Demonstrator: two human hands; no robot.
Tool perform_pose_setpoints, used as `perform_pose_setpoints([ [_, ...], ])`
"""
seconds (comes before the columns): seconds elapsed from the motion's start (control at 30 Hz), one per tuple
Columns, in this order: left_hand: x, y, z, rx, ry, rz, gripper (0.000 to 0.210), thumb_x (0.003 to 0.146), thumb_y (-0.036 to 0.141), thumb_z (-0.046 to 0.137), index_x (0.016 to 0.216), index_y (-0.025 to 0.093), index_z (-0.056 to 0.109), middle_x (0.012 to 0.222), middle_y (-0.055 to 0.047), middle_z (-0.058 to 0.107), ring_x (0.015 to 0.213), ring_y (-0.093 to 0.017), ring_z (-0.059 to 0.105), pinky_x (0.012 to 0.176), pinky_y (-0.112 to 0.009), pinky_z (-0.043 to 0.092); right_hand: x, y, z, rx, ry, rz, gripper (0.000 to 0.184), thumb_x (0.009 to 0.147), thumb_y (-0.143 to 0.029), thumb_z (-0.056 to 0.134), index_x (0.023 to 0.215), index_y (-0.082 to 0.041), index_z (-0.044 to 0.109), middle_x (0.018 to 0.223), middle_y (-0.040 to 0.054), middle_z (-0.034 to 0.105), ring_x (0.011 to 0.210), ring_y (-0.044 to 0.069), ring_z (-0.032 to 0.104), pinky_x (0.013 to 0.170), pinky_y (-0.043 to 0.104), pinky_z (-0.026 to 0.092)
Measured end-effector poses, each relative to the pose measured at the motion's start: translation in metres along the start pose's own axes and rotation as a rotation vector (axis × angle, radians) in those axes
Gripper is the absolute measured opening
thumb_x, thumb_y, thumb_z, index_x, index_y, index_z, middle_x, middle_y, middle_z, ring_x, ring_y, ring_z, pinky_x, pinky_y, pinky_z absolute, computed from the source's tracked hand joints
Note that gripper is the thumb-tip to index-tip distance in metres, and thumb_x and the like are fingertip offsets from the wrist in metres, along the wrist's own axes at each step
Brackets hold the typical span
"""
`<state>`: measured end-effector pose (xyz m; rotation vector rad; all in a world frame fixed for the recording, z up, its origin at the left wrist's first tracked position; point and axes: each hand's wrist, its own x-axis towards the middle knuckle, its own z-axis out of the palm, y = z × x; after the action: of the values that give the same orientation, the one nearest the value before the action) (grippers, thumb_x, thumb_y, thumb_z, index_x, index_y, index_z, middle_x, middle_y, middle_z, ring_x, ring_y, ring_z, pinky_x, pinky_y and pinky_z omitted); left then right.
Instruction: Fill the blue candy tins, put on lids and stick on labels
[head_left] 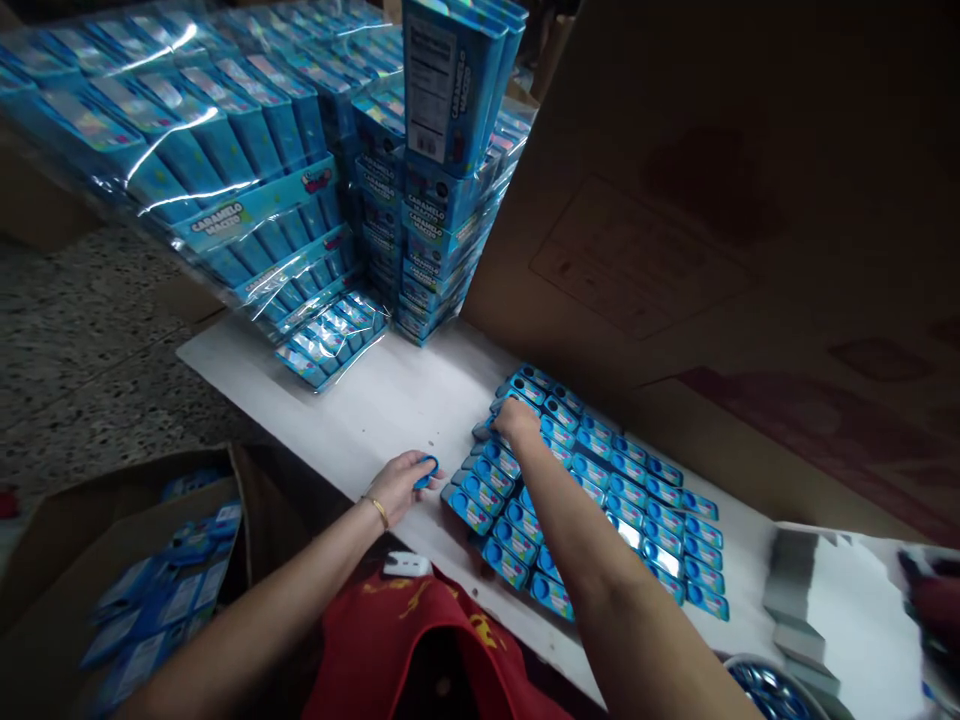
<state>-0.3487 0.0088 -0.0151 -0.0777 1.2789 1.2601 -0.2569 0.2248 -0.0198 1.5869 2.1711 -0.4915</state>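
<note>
At four o'clock a blurred dark shape [930, 610] is cut off by the edge; the round tin [772, 690] at five o'clock too.

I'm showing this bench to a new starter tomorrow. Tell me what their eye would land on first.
First the wall of shrink-wrapped blue candy boxes stacked at the back left of the white table. Next the sheet of small blue packs laid in rows mid-table, with the right hand on its far corner. The left hand rests beside it, its fingers curled round one blue piece.

Hands [401, 483] on blue packets [592, 490]
</note>
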Motion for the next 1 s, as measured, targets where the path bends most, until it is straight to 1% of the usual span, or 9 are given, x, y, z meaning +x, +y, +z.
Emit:
perform_pose_setpoints([
  [0.17, 0.013, -0.003, 0.004, 0.169, 0.139, 0.1, 0.024, 0.056, 0.027, 0.067, 0.072, 0.014, 0.055, 0.059, 0.003, 0.053, 0.049, -0.006, 0.047, 0.04, -0.016, 0.03, -0.036, 0.005, 0.008, 0.046, 0.133, -0.032, 0.036, 0.072, -0.03, 0.056, 0.105, -0.017, 0.053, 0.096, 0.013, 0.06, 0.091, 0.024, 0.055, 0.072, 0.031, 0.04],
  [0.27, 0.018, -0.003, 0.014, 0.216, 0.141, 0.171, 0.025, 0.054, 0.024, 0.068, 0.075, 0.014, 0.057, 0.058, 0.002, 0.054, 0.046, -0.006, 0.046, 0.039, -0.017, 0.03, -0.074, 0.008, 0.026, 0.332, 0.279, -0.267, 0.027, 0.078, -0.032, 0.048, 0.101, -0.02, 0.057, 0.093, 0.0077, 0.061, 0.087, 0.019, 0.056, 0.074, 0.028, 0.04],
  [0.33, 0.018, -0.004, 0.022, 0.215, 0.092, 0.191, 0.026, 0.053, 0.021, 0.069, 0.074, 0.012, 0.056, 0.056, 0.002, 0.054, 0.044, -0.005, 0.045, 0.039, -0.017, 0.03, -0.095, 0.008, 0.039, 0.56, 0.239, -0.494, 0.025, 0.077, -0.032, 0.048, 0.095, -0.021, 0.06, 0.09, 0.0051, 0.062, 0.081, 0.015, 0.056, 0.073, 0.025, 0.041],
  [0.4, 0.016, -0.004, 0.029, 0.157, 0.016, 0.163, 0.03, 0.052, 0.018, 0.071, 0.077, 0.012, 0.054, 0.055, 0.002, 0.054, 0.044, -0.005, 0.046, 0.04, -0.017, 0.03, -0.106, 0.008, 0.047, 0.741, 0.085, -0.595, 0.023, 0.076, -0.033, 0.048, 0.087, -0.019, 0.063, 0.078, 0.0035, 0.062, 0.069, 0.013, 0.057, 0.065, 0.024, 0.043],
  [0.5, 0.012, -0.003, 0.032, -0.016, -0.129, 0.032, 0.04, 0.056, 0.015, 0.07, 0.091, 0.015, 0.05, 0.067, -0.002, 0.06, 0.056, -0.009, 0.055, 0.048, -0.018, 0.039, -0.098, 0.017, 0.043, 0.914, -0.07, -0.478, 0.022, 0.074, -0.032, 0.048, 0.077, -0.016, 0.062, 0.062, 0.0008, 0.06, 0.053, 0.012, 0.055, 0.053, 0.023, 0.044],
  [0.57, 0.011, 0.0, 0.028, -0.105, -0.172, -0.031, 0.039, 0.061, 0.015, 0.066, 0.096, 0.015, 0.048, 0.075, -0.006, 0.062, 0.065, -0.012, 0.059, 0.054, -0.02, 0.042, -0.081, 0.028, 0.032, 0.84, -0.002, -0.329, 0.019, 0.073, -0.029, 0.048, 0.08, -0.015, 0.059, 0.061, -0.0006, 0.06, 0.052, 0.011, 0.055, 0.051, 0.022, 0.043],
  [0.7, 0.014, 0.008, 0.017, -0.14, -0.085, -0.018, 0.023, 0.068, 0.013, 0.059, 0.09, 0.013, 0.051, 0.076, -0.008, 0.063, 0.066, -0.012, 0.059, 0.054, -0.02, 0.044, -0.037, 0.042, 0.005, 0.499, 0.197, -0.098, 0.014, 0.072, -0.022, 0.049, 0.081, -0.017, 0.057, 0.073, 0.0019, 0.062, 0.068, 0.013, 0.058, 0.061, 0.022, 0.043],
  [0.87, 0.012, 0.016, 0.013, -0.138, -0.003, -0.022, 0.019, 0.069, 0.012, 0.057, 0.088, 0.013, 0.052, 0.076, -0.006, 0.062, 0.062, -0.01, 0.059, 0.053, -0.019, 0.044, 0.003, 0.029, -0.011, 0.318, 0.154, 0.046, 0.022, 0.06, -0.018, 0.064, 0.081, -0.015, 0.059, 0.087, 0.0114, 0.062, 0.087, 0.023, 0.057, 0.07, 0.028, 0.041],
  [1.0, 0.011, 0.021, 0.017, -0.22, -0.04, -0.041, 0.017, 0.074, 0.02, 0.052, 0.09, 0.014, 0.051, 0.081, -0.007, 0.061, 0.066, -0.012, 0.059, 0.059, -0.023, 0.046, 0.013, 0.024, -0.021, 0.233, 0.093, 0.097, 0.036, 0.053, -0.02, 0.071, 0.087, -0.016, 0.059, 0.09, 0.0112, 0.062, 0.089, 0.023, 0.056, 0.072, 0.028, 0.04],
])
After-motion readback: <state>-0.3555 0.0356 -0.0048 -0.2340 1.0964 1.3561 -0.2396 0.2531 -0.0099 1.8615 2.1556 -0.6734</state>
